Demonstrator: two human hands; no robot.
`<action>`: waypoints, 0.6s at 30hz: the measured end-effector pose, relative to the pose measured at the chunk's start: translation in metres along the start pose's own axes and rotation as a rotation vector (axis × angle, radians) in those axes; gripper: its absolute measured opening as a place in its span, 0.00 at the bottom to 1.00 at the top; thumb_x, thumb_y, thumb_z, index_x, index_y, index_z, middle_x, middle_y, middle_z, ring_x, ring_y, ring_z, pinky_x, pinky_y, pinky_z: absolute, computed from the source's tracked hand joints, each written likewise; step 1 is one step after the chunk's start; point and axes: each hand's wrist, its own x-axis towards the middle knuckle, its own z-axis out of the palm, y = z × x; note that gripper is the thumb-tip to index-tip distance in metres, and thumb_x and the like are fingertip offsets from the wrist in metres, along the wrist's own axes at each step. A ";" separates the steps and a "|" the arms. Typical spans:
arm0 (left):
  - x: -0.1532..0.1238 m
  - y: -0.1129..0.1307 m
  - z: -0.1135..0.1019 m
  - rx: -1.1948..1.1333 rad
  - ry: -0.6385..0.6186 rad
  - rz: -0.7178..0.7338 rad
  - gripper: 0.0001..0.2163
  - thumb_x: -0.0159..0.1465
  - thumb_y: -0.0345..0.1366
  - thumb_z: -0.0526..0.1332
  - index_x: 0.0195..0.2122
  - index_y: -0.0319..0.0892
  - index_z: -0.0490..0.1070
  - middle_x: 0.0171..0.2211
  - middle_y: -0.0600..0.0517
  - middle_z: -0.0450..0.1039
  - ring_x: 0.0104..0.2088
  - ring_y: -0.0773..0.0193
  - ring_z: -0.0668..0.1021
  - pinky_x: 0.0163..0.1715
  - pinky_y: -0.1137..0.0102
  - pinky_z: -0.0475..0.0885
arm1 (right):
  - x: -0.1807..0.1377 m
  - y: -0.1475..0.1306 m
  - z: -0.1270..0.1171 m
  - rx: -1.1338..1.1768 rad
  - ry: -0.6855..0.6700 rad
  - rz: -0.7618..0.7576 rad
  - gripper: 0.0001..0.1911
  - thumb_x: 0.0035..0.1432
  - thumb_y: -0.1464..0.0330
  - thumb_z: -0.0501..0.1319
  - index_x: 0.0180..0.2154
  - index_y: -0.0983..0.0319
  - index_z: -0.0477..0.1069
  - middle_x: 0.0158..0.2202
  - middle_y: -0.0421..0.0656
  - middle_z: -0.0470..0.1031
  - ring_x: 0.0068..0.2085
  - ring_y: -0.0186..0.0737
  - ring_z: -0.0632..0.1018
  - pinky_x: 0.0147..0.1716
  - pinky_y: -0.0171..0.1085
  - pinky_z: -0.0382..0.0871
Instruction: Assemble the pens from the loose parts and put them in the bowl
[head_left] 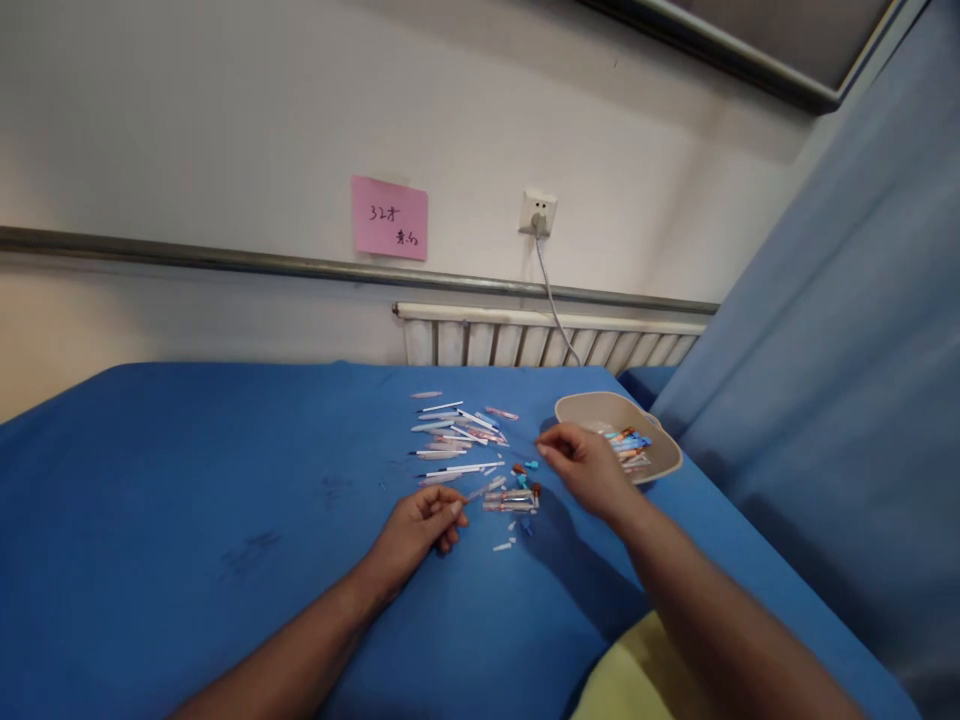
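Observation:
My left hand (421,522) is closed in a pinch on a thin clear plastic piece (478,492), whose exact kind is too small to tell. It rests low over the blue cover, left of several clear tubes (508,506) lying side by side. My right hand (589,470) hovers at the left side of a tan basket (667,458), fingertips pinched together; whatever is between them is too small to make out. Below its fingertips lie teal caps (532,464), a brown cap (519,469) and a dark blue cap (526,526). Small white pieces (502,546) are scattered nearby.
White sticks with dark tips (471,468) and wrapped slim items (441,394) lie beyond my left hand. Several blue and orange-brown capped items (631,440) fill part of the basket. A radiator (480,345) stands behind the blue-covered surface (187,470); a curtain (840,330) hangs right.

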 end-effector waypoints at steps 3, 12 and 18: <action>0.007 -0.003 -0.010 0.069 0.110 0.055 0.13 0.55 0.44 0.62 0.33 0.39 0.68 0.23 0.55 0.72 0.18 0.71 0.69 0.18 0.76 0.64 | -0.010 -0.001 0.043 0.134 -0.081 0.083 0.08 0.57 0.66 0.56 0.35 0.61 0.73 0.29 0.39 0.76 0.31 0.36 0.76 0.30 0.32 0.68; 0.012 -0.010 -0.021 0.454 0.228 0.240 0.09 0.61 0.40 0.56 0.35 0.41 0.72 0.30 0.52 0.76 0.31 0.62 0.77 0.33 0.69 0.71 | -0.017 0.026 0.062 -0.029 -0.204 0.058 0.07 0.56 0.72 0.56 0.34 0.60 0.74 0.33 0.42 0.76 0.36 0.38 0.75 0.37 0.34 0.65; 0.011 -0.005 -0.026 0.749 0.310 0.392 0.09 0.61 0.37 0.55 0.39 0.44 0.74 0.37 0.50 0.76 0.39 0.58 0.76 0.41 0.65 0.70 | -0.010 0.041 0.064 0.025 -0.105 0.115 0.08 0.56 0.69 0.56 0.32 0.61 0.74 0.32 0.42 0.76 0.34 0.38 0.75 0.35 0.34 0.65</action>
